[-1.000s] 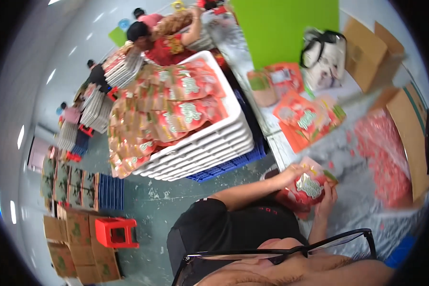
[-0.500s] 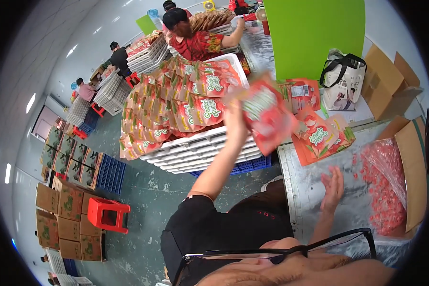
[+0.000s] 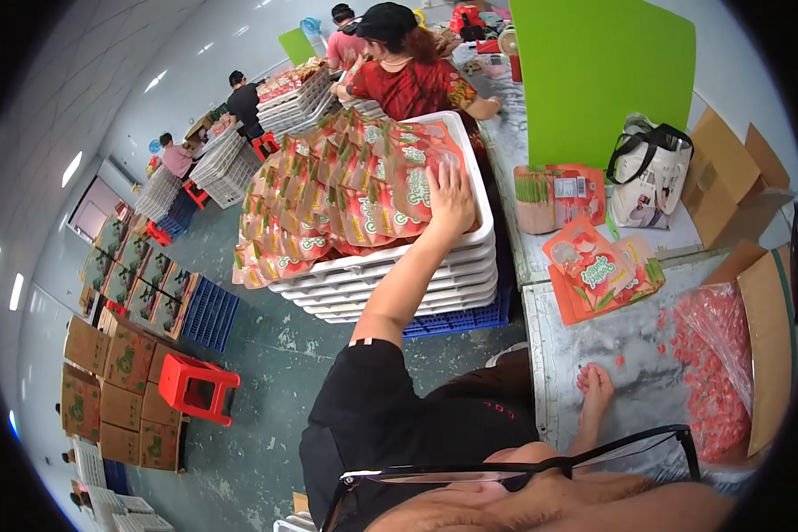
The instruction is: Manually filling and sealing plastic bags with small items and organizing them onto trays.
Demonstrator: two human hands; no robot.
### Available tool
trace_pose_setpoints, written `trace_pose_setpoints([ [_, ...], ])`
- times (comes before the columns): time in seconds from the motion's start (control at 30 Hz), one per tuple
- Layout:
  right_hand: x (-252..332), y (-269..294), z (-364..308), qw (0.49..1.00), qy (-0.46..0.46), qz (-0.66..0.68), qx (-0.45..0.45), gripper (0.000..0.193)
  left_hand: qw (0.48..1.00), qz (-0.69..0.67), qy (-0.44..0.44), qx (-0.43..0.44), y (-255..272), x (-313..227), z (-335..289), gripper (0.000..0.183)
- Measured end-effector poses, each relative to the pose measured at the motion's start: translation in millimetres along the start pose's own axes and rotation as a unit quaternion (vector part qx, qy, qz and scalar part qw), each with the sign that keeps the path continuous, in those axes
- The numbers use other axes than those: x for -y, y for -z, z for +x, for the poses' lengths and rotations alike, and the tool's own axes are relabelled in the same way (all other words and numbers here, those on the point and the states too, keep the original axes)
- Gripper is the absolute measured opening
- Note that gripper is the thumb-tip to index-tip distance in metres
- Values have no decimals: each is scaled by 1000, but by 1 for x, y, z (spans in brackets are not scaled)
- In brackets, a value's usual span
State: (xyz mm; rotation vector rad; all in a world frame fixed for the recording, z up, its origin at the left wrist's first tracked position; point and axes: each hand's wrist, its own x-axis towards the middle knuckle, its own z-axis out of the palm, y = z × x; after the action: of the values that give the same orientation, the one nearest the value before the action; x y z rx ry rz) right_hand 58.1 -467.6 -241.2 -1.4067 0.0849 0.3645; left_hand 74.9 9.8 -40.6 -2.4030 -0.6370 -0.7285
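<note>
My left hand (image 3: 450,200) lies flat, fingers spread, on a red and beige printed pouch (image 3: 414,182) at the right end of a heaped white plastic tray (image 3: 483,199). Overlapping rows of similar pouches fill this tray. Low over the metal table (image 3: 559,355), my right hand (image 3: 596,388) has its fingers curled together; whatever may be in them is too small to make out. Beyond it, a few loose pouches (image 3: 598,270) lie overlapping on the table. Small red wrapped pieces (image 3: 714,381) spill from a plastic-lined carton (image 3: 769,346) at the right.
A bundle of upright pouches (image 3: 559,197) stands near a white bag (image 3: 652,173) and an open carton (image 3: 727,173). A green panel (image 3: 603,80) rises behind. A co-worker in red (image 3: 412,84) stands past the tray stack. A red stool (image 3: 199,388) and stacked cartons (image 3: 124,395) are left.
My left hand has moved left from over the table's edge with a pouch and now rests flat on the tray's pouches. My right hand has lowered and curled. The co-worker in red has turned.
</note>
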Motion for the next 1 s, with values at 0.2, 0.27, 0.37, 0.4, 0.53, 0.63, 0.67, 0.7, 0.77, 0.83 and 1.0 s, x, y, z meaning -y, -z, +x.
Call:
trace_pose_setpoints([
  [0.2, -9, 14, -8, 999, -1, 17, -29, 22, 984, -16, -70, 165, -17, 20, -7, 61],
  [0.27, -2, 14, -10, 999, -8, 1, -42, 21, 992, -14, -90, 92, -34, 30, -11, 47],
  [0.37, 4, 4, -9, 1000, 3, 22, -14, 21, 997, -40, -56, 27, -29, 34, -12, 40],
  [0.4, -5, 7, -6, 999, 13, 27, -16, 21, 993, -91, -40, -68, -28, 25, -8, 35],
  [0.53, 0, 0, -6, 999, 17, 27, -19, 20, 891, -428, -62, -136, 32, -86, -6, 20],
  [0.63, 5, -1, -9, 999, 19, 28, -12, 20, 802, -588, -104, 28, 59, -203, -41, 25],
  [0.67, 4, -1, -11, 999, 16, 34, -10, 20, 819, -558, -117, 65, 65, -238, -53, 27],
  [0.7, 4, 1, -13, 999, 19, 34, -18, 20, 835, -526, -127, 99, 68, -262, -63, 29],
  [0.77, 4, 3, -17, 999, 20, 40, -22, 21, 833, -525, -144, 100, 49, -292, -76, 29],
  [0.83, 5, 3, -21, 998, 24, 49, -26, 21, 831, -522, -160, 103, 35, -306, -82, 28],
  [1.0, 7, 0, -19, 998, 43, 46, -21, 21, 741, -620, -151, 208, 2, -298, -81, 18],
])
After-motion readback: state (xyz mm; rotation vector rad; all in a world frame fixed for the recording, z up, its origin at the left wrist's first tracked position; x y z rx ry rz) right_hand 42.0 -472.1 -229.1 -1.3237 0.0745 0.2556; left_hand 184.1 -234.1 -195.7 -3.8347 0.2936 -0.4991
